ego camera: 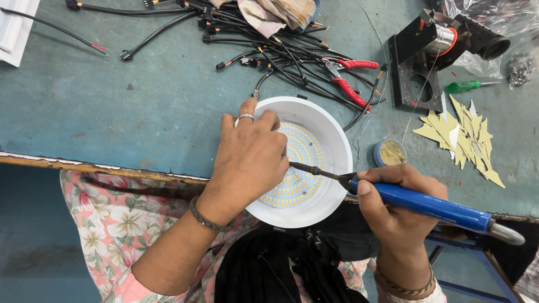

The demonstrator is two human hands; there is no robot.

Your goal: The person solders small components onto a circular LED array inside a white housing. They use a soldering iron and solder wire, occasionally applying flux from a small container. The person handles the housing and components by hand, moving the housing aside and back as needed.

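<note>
The person is sitting at a worn teal-painted workbench, working at its near edge. A round white plastic downlight housing, with a disc of small yellow LED chips inside it, is lying face up on the bench edge, overhanging slightly toward the person's lap.

The left hand is resting palm down on the left rim of the housing and is covering part of the LED disc. Its fingers are lying close together and curled over the far rim, gripping the housing; a silver ring is showing on one finger and a braided band on the wrist.

The right hand is wrapping around a blue-handled soldering iron, fingers pressed together round the handle, thumb lying along the top. The dark metal tip is touching the LED disc just beside the left hand's fingertips.

Beyond the housing, a tangle of black cables with small connectors is spreading across the bench, with red-handled pliers lying on it. A small round tin of yellowish flux is sitting just right of the housing. Further right, pale yellow paper offcuts, a green-handled screwdriver and a black metal bracket with a wire spool are lying well apart from the hands.
</note>
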